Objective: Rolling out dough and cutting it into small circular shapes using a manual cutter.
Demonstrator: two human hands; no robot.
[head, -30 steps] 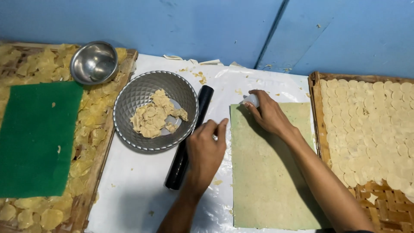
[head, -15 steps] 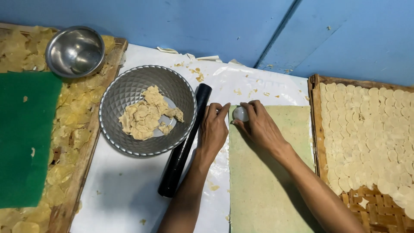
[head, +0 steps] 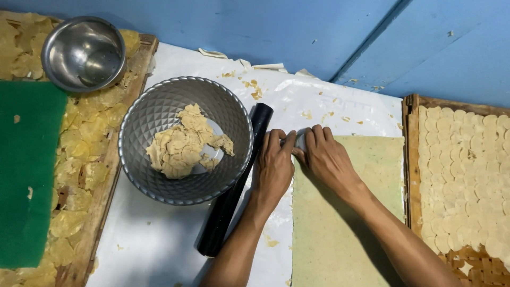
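I see both hands, left hand & right hand, pinching small cutter at dough sheet top-left corner, mid-frame; next I'd press down firmly.

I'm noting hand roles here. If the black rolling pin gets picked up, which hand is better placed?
Probably the left hand: it lies right beside the black rolling pin, nearly touching. The right hand rests on the rolled dough sheet, farther away.
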